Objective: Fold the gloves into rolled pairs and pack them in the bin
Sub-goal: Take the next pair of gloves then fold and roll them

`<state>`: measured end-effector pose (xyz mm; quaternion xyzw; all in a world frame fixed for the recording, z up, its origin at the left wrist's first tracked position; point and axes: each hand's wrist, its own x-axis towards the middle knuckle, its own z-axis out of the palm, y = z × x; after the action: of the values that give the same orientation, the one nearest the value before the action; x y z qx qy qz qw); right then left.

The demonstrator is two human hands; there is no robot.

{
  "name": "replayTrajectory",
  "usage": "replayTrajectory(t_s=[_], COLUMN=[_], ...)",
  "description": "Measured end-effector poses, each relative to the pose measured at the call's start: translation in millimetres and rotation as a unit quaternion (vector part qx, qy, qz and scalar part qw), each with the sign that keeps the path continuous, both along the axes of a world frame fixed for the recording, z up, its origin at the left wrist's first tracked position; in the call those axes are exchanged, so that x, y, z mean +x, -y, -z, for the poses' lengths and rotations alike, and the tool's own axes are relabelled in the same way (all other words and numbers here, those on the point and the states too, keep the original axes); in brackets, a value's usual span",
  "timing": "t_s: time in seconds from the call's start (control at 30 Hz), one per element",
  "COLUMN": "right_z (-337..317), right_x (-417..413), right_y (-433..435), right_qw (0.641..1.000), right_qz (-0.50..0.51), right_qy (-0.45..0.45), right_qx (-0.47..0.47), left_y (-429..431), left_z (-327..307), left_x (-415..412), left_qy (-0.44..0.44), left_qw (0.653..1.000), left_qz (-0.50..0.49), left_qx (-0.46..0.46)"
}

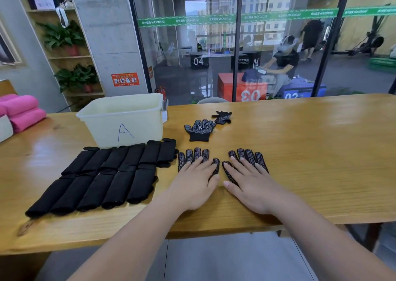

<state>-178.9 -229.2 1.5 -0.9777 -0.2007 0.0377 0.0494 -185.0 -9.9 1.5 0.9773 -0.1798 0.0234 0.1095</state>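
Left hand (192,183) and right hand (251,187) lie flat, fingers straight, each pressing a dotted glove (189,155) (249,155) side by side on the table (310,152), rolled pairs (102,178) lined up just before the bin (102,128).

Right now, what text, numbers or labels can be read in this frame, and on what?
"A": handwritten on the bin.
"MAXIMUM": repeated on the green strip.
"04": black box.
"03", reversed: red box.
"02": blue box.
Print on the flat glove and the orange sign: too small to read.
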Motion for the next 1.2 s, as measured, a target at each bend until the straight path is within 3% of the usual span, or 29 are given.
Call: replayTrajectory(t_s=[0.07, 0.23, 0.33, 0.43, 0.5, 0.73, 0.9, 1.2], right_z=[4, 5, 8, 11, 14, 14, 15, 14], right_x=[2, 12, 4, -1, -1, 3, 2, 5], right_y=[-1, -5, -4, 1, 3, -2, 2, -1], right_qw=[1.0, 0.999, 0.985, 0.948, 0.937, 0.961, 0.948, 0.962], right_qz=[0.004, 0.024, 0.034, 0.051, 0.07, 0.096, 0.1, 0.093], right_qy=[0.003, 0.03, 0.144, 0.276, 0.314, 0.238, 0.271, 0.231], right_qx=[0.001, 0.028, 0.085, 0.148, 0.136, 0.099, 0.132, 0.115], left_y=[-2, 0, -2, -4, -3, 0, -1, -3], left_z=[8, 11, 13, 10, 9, 7, 8, 4], left_x=[1, 3, -3, -10, -13, -14, -15, -13], left_qy=[-0.019, -0.006, 0.066, 0.153, 0.204, 0.182, 0.239, 0.191], left_qw=[0.998, 0.999, 0.998, 0.984, 0.974, 0.979, 0.965, 0.975], left_qz=[0.001, -0.005, -0.009, -0.003, -0.013, -0.039, -0.071, -0.074], left_qx=[0.063, 0.049, -0.01, -0.092, -0.102, -0.084, -0.08, -0.087])
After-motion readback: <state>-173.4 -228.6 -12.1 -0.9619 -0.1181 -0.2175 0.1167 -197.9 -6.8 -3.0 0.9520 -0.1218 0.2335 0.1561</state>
